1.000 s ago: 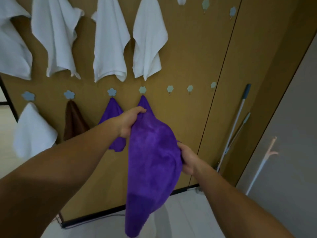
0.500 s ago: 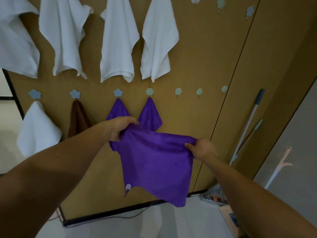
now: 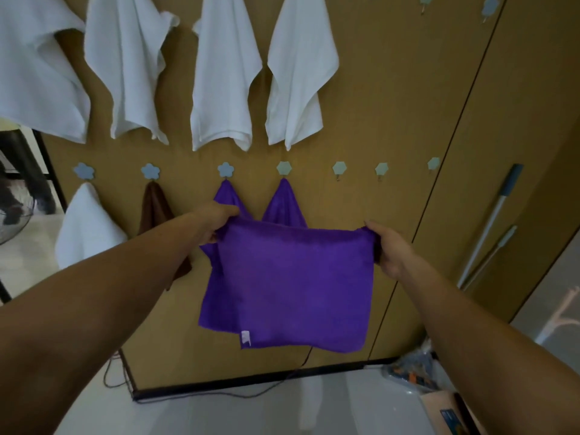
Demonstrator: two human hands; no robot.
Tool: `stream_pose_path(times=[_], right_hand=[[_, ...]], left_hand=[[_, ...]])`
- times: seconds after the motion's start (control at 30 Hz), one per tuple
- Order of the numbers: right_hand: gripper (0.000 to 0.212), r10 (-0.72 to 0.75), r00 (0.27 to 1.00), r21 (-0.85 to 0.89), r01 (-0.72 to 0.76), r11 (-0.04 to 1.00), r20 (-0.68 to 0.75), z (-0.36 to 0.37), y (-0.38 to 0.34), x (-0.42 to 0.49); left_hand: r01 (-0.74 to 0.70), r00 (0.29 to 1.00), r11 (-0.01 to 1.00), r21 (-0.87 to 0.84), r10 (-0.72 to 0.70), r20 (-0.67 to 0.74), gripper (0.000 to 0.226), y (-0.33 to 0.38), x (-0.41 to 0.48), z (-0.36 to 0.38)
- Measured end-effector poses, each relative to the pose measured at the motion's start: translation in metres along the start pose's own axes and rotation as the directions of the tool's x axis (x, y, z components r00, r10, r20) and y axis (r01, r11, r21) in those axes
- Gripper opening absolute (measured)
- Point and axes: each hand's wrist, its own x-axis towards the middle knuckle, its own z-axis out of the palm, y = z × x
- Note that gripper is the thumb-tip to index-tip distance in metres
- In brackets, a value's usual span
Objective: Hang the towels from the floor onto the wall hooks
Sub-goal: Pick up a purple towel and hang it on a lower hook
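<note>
Both hands, left hand (image 3: 216, 222) and right hand (image 3: 389, 249), hold a purple towel (image 3: 288, 284) stretched by its top corners before the wall, likely next needing a corner lifted onto the empty hook (image 3: 339, 168)

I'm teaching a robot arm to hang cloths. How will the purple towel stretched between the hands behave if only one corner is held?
The purple towel is probably floppy: between the left hand and right hand its lower edge hangs loose. It seems light, held up by pinches alone. Held by one corner it would likely drape into a point, like the hung purple towel.
</note>
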Motion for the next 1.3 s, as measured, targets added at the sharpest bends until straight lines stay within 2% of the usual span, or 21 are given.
stream_pose_path(times=[0.07,0.13,0.2,0.3,0.47,0.6,0.77,0.87,0.97,1.13,1.3], right_hand=[[0.02,-0.024,0.998,0.047,0.027,0.999,-0.062,-0.004,-0.004,0.003],[0.015,-0.039,0.993,0.075,0.047,0.996,-0.108,-0.008,-0.006,0.004],[0.017,-0.058,0.992,0.057,0.065,0.996,-0.11,-0.01,-0.006,0.004],[0.03,-0.086,0.989,0.037,0.091,0.995,-0.119,-0.012,-0.006,0.003],[0.022,-0.198,0.953,0.064,0.217,0.974,-0.228,-0.016,-0.013,-0.005],[0.034,-0.246,0.944,-0.024,0.246,0.969,-0.221,-0.02,-0.018,-0.01],[0.014,-0.266,0.942,-0.161,0.235,0.959,-0.207,-0.017,-0.017,-0.016],[0.011,-0.286,0.926,-0.178,0.247,0.952,-0.246,-0.015,-0.014,-0.016],[0.012,-0.288,0.914,-0.121,0.264,0.957,-0.285,-0.014,-0.013,-0.017],[0.005,-0.306,0.906,-0.115,0.284,0.952,-0.294,-0.01,-0.009,-0.017],[0.013,-0.388,0.875,-0.226,0.331,0.916,-0.29,-0.008,-0.005,-0.017]], left_hand=[[-0.004,1.0,0.999,-0.045,0.004,-0.009,0.016,0.001,0.001,-0.002],[0.044,0.998,0.989,-0.142,-0.037,0.055,0.024,0.001,0.001,-0.005],[0.107,0.987,0.977,-0.182,-0.082,0.141,0.022,0.002,-0.003,-0.007],[0.156,0.968,0.981,-0.116,-0.129,0.214,0.009,-0.001,-0.005,-0.006],[0.161,0.944,0.987,-0.002,-0.153,0.293,0.024,-0.004,-0.006,-0.004],[0.138,0.958,0.989,0.044,-0.145,0.249,0.035,-0.004,-0.001,-0.001],[0.108,0.978,0.99,0.092,-0.122,0.167,0.03,-0.007,0.009,-0.004],[0.086,0.986,0.995,0.044,-0.091,0.14,0.019,-0.005,0.01,-0.007],[0.082,0.989,0.996,0.016,-0.084,0.119,0.008,-0.003,0.008,-0.008],[0.088,0.989,0.995,-0.048,-0.082,0.126,0.02,0.001,0.007,-0.011],[0.064,0.984,0.995,-0.081,-0.05,0.169,0.014,0.003,0.006,-0.013]])
